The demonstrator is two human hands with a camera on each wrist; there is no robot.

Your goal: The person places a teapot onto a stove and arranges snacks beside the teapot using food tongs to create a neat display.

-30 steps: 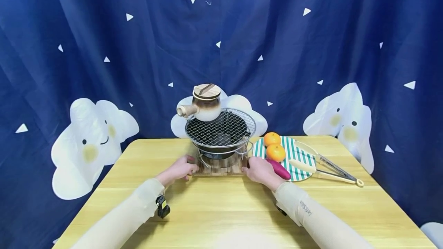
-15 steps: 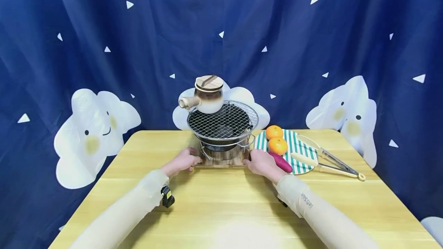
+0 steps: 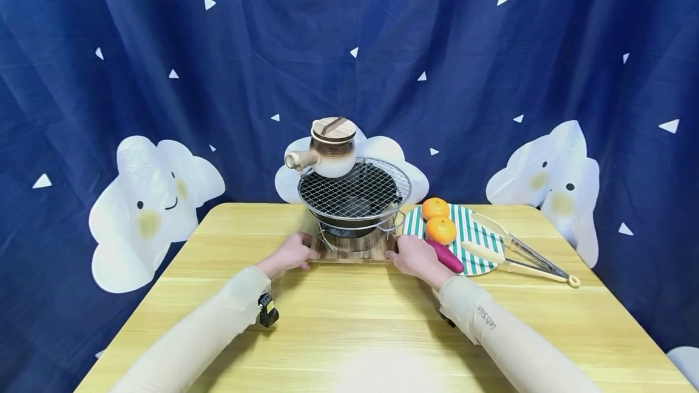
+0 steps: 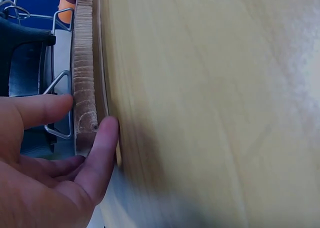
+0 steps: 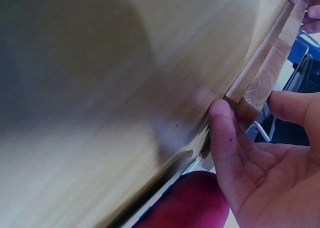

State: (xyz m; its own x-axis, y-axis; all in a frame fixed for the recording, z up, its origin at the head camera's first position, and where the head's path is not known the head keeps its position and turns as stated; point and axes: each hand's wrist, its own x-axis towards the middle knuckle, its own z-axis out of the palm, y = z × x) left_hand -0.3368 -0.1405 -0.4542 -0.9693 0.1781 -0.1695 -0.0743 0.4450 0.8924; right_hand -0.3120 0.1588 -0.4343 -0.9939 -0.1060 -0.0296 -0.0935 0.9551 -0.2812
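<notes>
A wooden board (image 3: 349,255) with a thick cut edge lies on the table, bearing a round tabletop grill (image 3: 349,196) with a wire mesh. At the mesh's back left stands a clay pot (image 3: 334,156) with a wooden lid and a side handle pointing left. My left hand (image 3: 292,252) grips the board's front left corner, as the left wrist view shows, with digits on either side of the edge. The opposite corner is held likewise by my right hand (image 3: 413,255). Just right of that hand is a purple sweet potato (image 3: 445,256), which shows dark red in the right wrist view.
A green-and-white striped round mat (image 3: 474,235) lies right of the grill, with two oranges (image 3: 440,230) on it. Tongs (image 3: 530,259) lie across its right side. A blue curtain (image 3: 251,77) hangs behind the table (image 3: 349,314).
The head view has tilted down a little, so the scene sits higher and slightly to the right. Both hands keep their places on the board, and grill and pot stand as before.
</notes>
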